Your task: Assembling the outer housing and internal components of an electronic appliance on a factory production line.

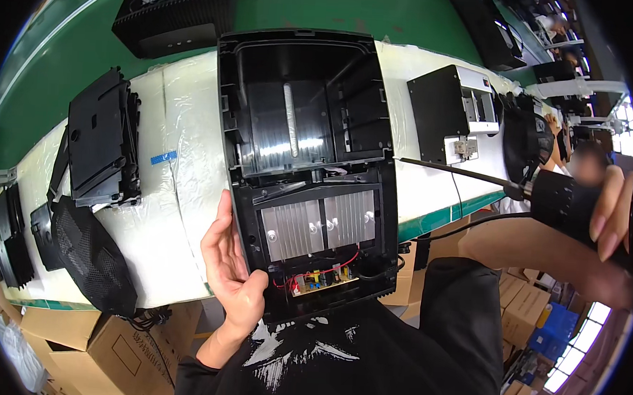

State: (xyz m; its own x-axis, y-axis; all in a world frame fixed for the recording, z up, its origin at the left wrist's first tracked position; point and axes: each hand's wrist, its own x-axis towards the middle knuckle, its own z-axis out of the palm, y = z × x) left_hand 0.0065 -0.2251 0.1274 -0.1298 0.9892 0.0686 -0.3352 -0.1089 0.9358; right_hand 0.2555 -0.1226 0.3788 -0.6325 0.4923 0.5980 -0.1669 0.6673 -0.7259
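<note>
A long black plastic housing (227, 64) lies in front of me, its open side facing up. Inside its near half sit two ribbed metal heat sinks (286, 228), fixed with screws. Below them is a small circuit board (321, 281) with red wires. My left hand (235, 275) grips the housing's near left edge, thumb over the rim. Out to the right, my right hand (612, 216) is wrapped round a black power screwdriver (556, 203). The screwdriver's long bit points left, its tip by the housing's right edge; whether they touch I cannot tell.
Stacked black panels (101, 136) and a black mesh bag (91, 257) lie left. A black-and-white box-shaped unit (443, 107) stands right, beside a cable. Another black housing (171, 36) sits on the green surface beyond. Cardboard boxes (126, 352) are below; other people's hands show at both sides.
</note>
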